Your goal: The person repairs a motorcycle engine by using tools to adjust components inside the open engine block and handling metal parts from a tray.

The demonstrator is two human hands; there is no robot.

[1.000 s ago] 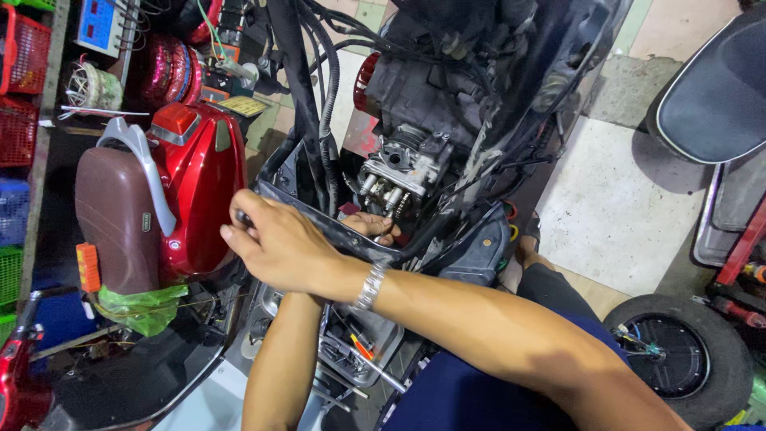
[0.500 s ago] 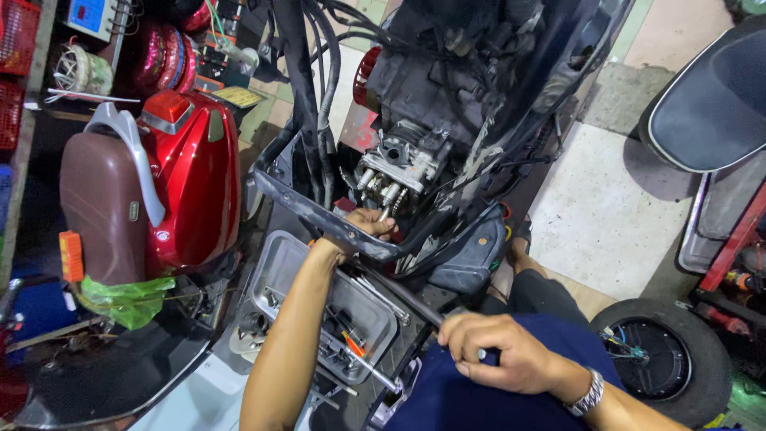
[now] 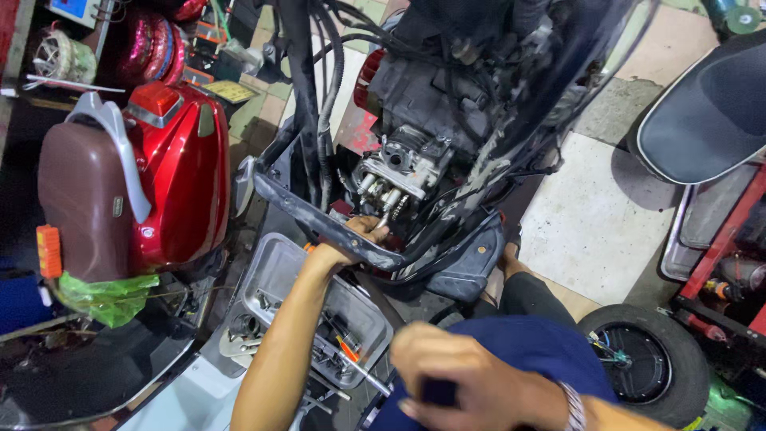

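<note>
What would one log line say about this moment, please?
left hand: under black frame bar, at engine part | right hand: near lap, grips small dark thing | tool tray below

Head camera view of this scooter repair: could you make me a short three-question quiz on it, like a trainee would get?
1. True or false: the left hand reaches in under the metal engine part of the stripped scooter.
2. What lies below the left forearm? A) metal tray of tools B) a bucket C) a helmet
3. Fill in: the right hand, low in the view, is closed around a small ____ object.

Key: 1 true. 2 A. 3 dark; the blur hides what it is.
</note>
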